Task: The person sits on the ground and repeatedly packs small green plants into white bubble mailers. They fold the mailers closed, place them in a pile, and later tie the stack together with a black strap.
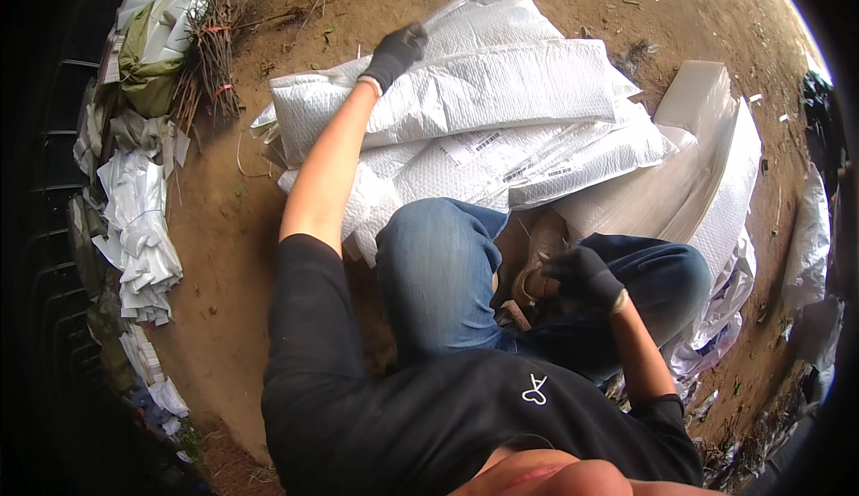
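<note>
A pile of silver bubble-lined mailing bags (443, 103) lies on the ground in front of my knees. My left hand (396, 56), in a dark glove, reaches over the pile's far left part, by the rear edge of the top bag. Its fingers look bent; whether they grip the bag is not clear. Above my lap, between my jeans-clad knees, is my right hand (585, 280), also gloved in dark fabric, with its fingers curled and slightly blurred. Nothing can be made out in it. Lower bags carry printed labels (470, 147).
A thick stack of flat pale bags (691, 160) leans to the right of the pile. On the left are tied twigs (218, 60), a green sack (144, 73) and bundled white bags (137, 227). Brown soil (228, 295) surrounds me. Crumpled silver bags (809, 241) lie far right.
</note>
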Tool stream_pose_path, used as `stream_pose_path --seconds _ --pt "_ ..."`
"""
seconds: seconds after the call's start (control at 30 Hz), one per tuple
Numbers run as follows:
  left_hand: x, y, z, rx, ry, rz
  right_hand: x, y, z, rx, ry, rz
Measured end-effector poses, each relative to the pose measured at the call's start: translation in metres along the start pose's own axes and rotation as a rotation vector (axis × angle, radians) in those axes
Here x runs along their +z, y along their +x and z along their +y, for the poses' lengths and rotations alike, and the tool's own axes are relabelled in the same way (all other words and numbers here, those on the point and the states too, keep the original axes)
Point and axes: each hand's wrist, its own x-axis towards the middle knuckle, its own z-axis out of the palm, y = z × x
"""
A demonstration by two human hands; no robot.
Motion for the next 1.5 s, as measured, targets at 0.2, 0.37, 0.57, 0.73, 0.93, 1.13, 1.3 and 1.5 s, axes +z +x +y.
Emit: stream_pose_path --seconds 0.2,0.37,0.57,0.73,0.93,1.13,1.3,1.5 --pt "0.024 -0.038 -0.019 0.085 -0.554 0.179 0.005 0.076 -0.017 -0.164 0.896 0.563" --pt "0.036 -0.062 -0.003 0.039 0.162 -0.062 0.008 0.095 -0.058 -0.119 1.081 0.394" --pt "0.045 -0.12 0.031 -0.138 0.093 0.072 -0.038 0.05 -0.11 -0.26 0.438 0.456" --pt "0.077 -0.136 -0.005 -0.001 0.092 0.11 -0.064 0.233 -0.11 -0.292 0.734 0.151" --pt "0.075 -0.116 -0.031 0.339 0.096 -0.125 -0.081 0.332 -0.05 -0.628 0.218 0.306" --pt "0.059 -0.134 0.007 0.075 -0.511 -0.226 -0.109 0.34 -0.026 -0.541 0.005 -0.135" --pt "0.048 -0.131 0.016 0.492 0.137 -0.176 -0.108 0.351 -0.043 -0.606 -0.38 -0.123" --pt "0.057 -0.136 0.03 0.293 -0.102 -0.158 -0.11 0.294 -0.082 -0.234 0.141 -0.002"
